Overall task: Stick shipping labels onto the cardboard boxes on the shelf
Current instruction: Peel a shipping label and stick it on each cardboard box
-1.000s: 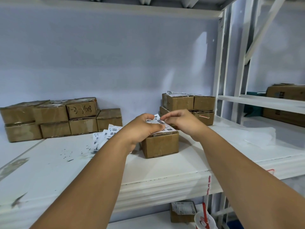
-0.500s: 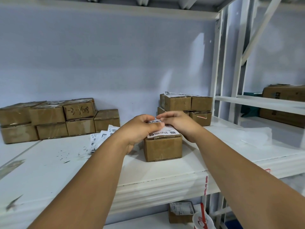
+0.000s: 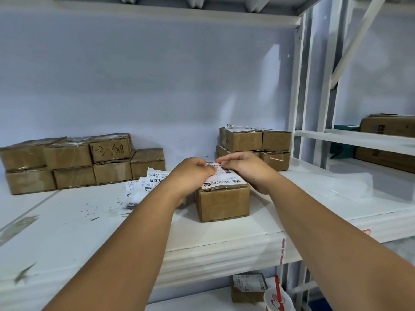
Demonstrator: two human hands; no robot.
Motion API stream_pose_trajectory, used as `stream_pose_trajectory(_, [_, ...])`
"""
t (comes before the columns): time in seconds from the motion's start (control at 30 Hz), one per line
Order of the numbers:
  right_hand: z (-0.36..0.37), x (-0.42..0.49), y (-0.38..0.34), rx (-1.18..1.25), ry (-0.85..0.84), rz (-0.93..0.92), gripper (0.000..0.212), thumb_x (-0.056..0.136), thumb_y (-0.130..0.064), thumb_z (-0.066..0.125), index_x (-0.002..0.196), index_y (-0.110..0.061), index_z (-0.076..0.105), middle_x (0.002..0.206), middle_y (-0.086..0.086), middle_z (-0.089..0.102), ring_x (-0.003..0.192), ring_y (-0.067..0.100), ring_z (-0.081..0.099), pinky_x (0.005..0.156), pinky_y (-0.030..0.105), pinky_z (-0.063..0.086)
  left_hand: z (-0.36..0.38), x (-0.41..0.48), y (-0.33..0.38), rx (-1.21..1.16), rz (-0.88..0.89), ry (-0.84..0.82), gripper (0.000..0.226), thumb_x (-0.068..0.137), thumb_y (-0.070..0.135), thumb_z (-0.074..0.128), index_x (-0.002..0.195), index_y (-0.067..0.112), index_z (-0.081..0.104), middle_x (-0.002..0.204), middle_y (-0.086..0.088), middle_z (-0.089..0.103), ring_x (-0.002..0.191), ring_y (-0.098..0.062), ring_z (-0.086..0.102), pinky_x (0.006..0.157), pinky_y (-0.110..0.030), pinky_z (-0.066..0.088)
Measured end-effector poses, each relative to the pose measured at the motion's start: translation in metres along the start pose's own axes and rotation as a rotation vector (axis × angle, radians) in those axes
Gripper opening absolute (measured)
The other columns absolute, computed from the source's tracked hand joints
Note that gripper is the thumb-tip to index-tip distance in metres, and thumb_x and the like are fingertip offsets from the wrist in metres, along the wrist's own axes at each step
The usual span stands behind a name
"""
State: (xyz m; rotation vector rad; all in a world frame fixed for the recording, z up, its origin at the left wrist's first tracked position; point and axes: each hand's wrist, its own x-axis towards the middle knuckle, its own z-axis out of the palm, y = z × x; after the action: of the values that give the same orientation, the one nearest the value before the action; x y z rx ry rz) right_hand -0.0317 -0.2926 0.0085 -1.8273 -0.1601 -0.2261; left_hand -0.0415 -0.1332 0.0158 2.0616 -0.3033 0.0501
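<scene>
Now | box [image 3: 222,204] near-centre on shelf [image 3: 78,225], label [image 3: 226,180] on its top | left hand [image 3: 193,173] and right hand [image 3: 246,170] curled, pinching label's far edge | we should smooth near-to-far, keeping it square | versus a second ago: label lies flatter

Edge clutter
A paper cup [image 3: 280,304] with a red straw [image 3: 277,286] is seen low right; a teal object [image 3: 339,152] far right.
</scene>
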Motion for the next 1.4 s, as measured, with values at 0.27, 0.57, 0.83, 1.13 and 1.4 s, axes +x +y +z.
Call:
stream_pose_trajectory(0.27, [0.000,-0.002,-0.001,0.020,0.018,0.038,0.020,0.093,-0.005,0.052,0.101,-0.013,0.069,0.094,0.004,0.069,0.082,0.013,0.063,0.076,0.022,0.050,-0.002,-0.002,0.002,0.057,-0.039,0.004,0.024,0.088,0.039,0.057,0.093,0.015,0.063,0.093,-0.003,0.069,0.093,-0.021,0.063,0.078,-0.031,0.045])
stream_pose_trajectory(0.57, [-0.002,-0.009,-0.002,-0.101,0.069,0.092,0.027,0.095,-0.018,0.052,0.070,-0.018,0.061,0.066,-0.003,0.062,0.060,0.009,0.054,0.053,0.020,0.038,-0.001,0.003,-0.001,-0.370,-0.210,-0.024,0.029,0.092,0.032,0.056,0.105,0.007,0.062,0.099,-0.012,0.070,0.083,-0.026,0.065,0.085,-0.037,0.051])
stream_pose_trajectory(0.83, [-0.002,-0.010,-0.009,0.163,0.061,0.061,0.015,0.093,-0.026,0.058,0.106,-0.022,0.065,0.089,-0.001,0.073,0.072,0.010,0.067,0.061,0.021,0.052,-0.002,0.005,0.002,-0.675,-0.180,0.032,0.038,0.096,0.009,0.049,0.132,0.020,0.046,0.103,-0.006,0.067,0.081,-0.026,0.064,0.073,-0.041,0.052])
stream_pose_trajectory(1.13, [-0.005,-0.009,-0.010,0.398,-0.159,0.068,0.034,0.090,-0.026,0.061,0.123,-0.027,0.058,0.105,0.003,0.069,0.091,0.022,0.062,0.086,0.043,0.052,-0.014,0.011,0.004,-0.882,0.027,0.350,0.050,0.092,0.015,0.058,0.135,0.024,0.034,0.112,-0.010,0.065,0.094,-0.022,0.065,0.075,-0.036,0.052])
stream_pose_trajectory(1.4, [-0.007,-0.004,-0.010,0.531,-0.048,-0.037,0.033,0.091,-0.021,0.059,0.124,-0.017,0.059,0.101,0.003,0.070,0.090,0.019,0.065,0.080,0.040,0.055,-0.008,0.007,0.003,-0.821,-0.011,0.055,0.054,0.087,0.016,0.065,0.135,0.021,0.042,0.107,-0.005,0.069,0.091,-0.022,0.066,0.073,-0.036,0.052])
